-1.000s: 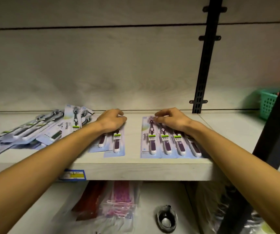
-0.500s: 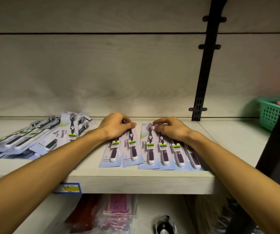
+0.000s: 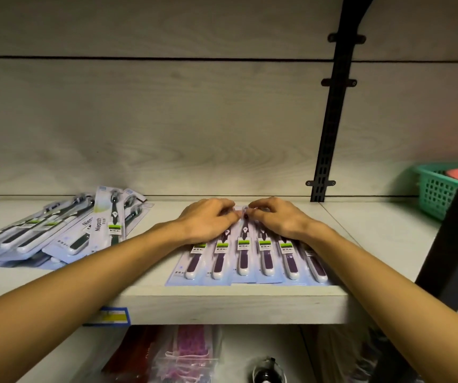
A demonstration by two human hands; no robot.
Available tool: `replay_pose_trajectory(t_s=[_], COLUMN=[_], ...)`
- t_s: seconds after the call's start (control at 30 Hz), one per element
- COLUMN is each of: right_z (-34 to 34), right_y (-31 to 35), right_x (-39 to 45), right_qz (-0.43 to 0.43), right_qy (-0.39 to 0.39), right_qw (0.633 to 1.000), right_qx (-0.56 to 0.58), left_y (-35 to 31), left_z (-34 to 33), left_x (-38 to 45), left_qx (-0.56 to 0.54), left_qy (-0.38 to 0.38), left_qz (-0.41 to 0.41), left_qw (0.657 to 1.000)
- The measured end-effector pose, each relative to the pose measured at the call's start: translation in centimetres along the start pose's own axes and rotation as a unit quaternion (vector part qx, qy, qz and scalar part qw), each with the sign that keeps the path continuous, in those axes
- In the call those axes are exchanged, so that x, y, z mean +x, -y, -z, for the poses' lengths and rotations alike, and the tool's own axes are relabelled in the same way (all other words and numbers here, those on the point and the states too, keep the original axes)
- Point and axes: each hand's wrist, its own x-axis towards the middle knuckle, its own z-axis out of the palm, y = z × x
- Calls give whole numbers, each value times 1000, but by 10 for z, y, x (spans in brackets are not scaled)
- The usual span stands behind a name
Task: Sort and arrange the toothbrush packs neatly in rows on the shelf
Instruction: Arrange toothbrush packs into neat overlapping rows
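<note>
Several purple toothbrush packs (image 3: 250, 261) lie side by side in one overlapping row near the front edge of the pale shelf (image 3: 222, 302). My left hand (image 3: 208, 221) rests on the far ends of the left packs, fingers curled down on them. My right hand (image 3: 277, 219) presses on the far ends of the right packs. The fingertips of both hands nearly meet over the middle pack. A loose heap of dark green toothbrush packs (image 3: 56, 230) lies fanned out on the shelf to the left.
A black slotted upright (image 3: 330, 134) stands at the back right, and a black post (image 3: 454, 230) crosses the right side. A green basket (image 3: 440, 189) sits at the far right. A blue price label (image 3: 111, 316) hangs on the shelf front. Bagged goods lie on the lower shelf.
My left hand has slid two purple packs rightwards against the others, closing the gap into one row. Both hands have drawn together at the far ends of the packs.
</note>
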Motion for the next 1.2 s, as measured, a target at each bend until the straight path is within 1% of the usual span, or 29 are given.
replay_pose_trajectory(t_s=[0.07, 0.1, 0.2, 0.3, 0.37, 0.43, 0.57, 0.63, 0.7, 0.8, 0.87, 0.93, 1.0, 1.1, 1.2], right_z=[0, 0, 1, 3, 4, 3, 0, 1, 6, 11, 11, 8, 6, 9, 13], right_y=[3, 5, 8, 9, 10, 12, 14, 15, 17, 11, 4, 1, 3, 4, 4], right_x=[-3, -5, -7, -7, -7, -9, -16, -23, -33, -57, -75, -89, -97, -100, -103], right_qz=[2, 2, -2, -7, -7, -9, -18, -13, 5, 20, 20, 18, 5, -12, -34], right_qy=[17, 18, 20, 41, 62, 70, 51, 39, 13, -38, -53, -43, -12, 25, 31], right_qw=[998, 996, 993, 995, 998, 997, 998, 999, 1000, 997, 992, 990, 990, 987, 984], right_qx=[-55, -84, -117, -91, -28, 18, -16, 2, 7, -68, -112, -130, -138, -160, -175], left_y=[-1, -3, -7, -14, -18, -24, -35, -39, -42, -45, -47, -47, -46, -48, -50], left_z=[3, 4, 4, 2, 1, 1, -2, -2, -1, -1, -1, 1, 4, 3, -1], left_x=[-15, -24, -50, -71, -74, -73, -73, -76, -79, -82, -83, -85, -85, -85, -82], left_qx=[11, 24, 23, 34, 49, 53, 41, 32, 51, 96, 120, 124, 126, 137, 111], left_qy=[61, 72, 41, 63, 70, 58, 57, 52, 47, 56, 85, 114, 129, 131, 120], left_qz=[-19, -30, -44, -53, -46, -51, -62, -69, -87, -97, -99, -99, -101, -109, -113], left_qw=[998, 997, 998, 996, 995, 996, 996, 996, 994, 989, 984, 981, 978, 976, 980])
